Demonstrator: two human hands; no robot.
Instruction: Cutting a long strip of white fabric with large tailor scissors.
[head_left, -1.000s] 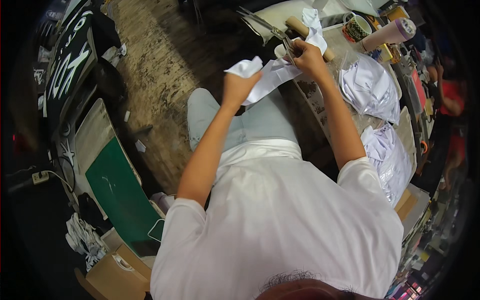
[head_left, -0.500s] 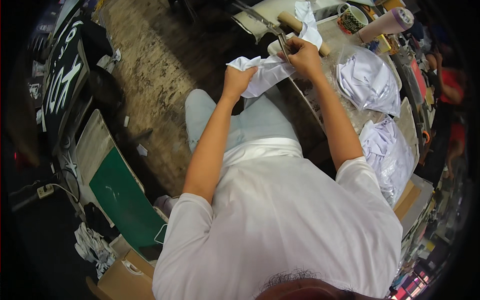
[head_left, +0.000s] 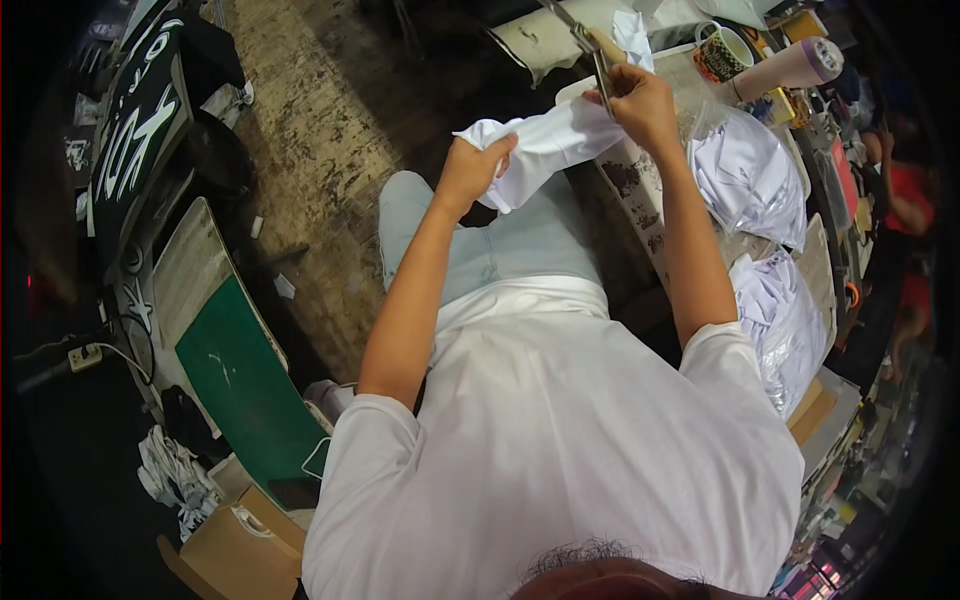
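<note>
From the head camera, here's the action: the left hand [head_left: 470, 170] has its fingers clenched on one end of a white, smooth, creased strip of cloth [head_left: 555, 150], thumb laid over the top. Across from it, the right hand [head_left: 643, 103] has fingers wrapped round a pair of long silver metal scissors [head_left: 604, 84], blades pointing up and away toward the top edge. (Whether those fingers also pinch the cloth, I cannot tell.) The cloth spans the gap between the hands, above the pale blue jeans [head_left: 525, 245] and beside the worn, paint-chipped table [head_left: 635, 185].

Where's the danger? With cloth and blades this close, a careless turn of the right wrist could nick the fabric or snag it on the handles. A slack left grip could let that end drop over the knees, and an outward swing of the scissors might knock the brown cardboard tube [head_left: 606, 47] just behind them.

Now the count: two hands, one pair of scissors, one cloth between them, one smaller white fabric piece [head_left: 632, 38] by the single tube. Over on the right, two clear plastic bags of white fabric [head_left: 745, 175], one patterned ceramic mug [head_left: 722, 55], one pale pink cylindrical flask [head_left: 785, 72].
</note>
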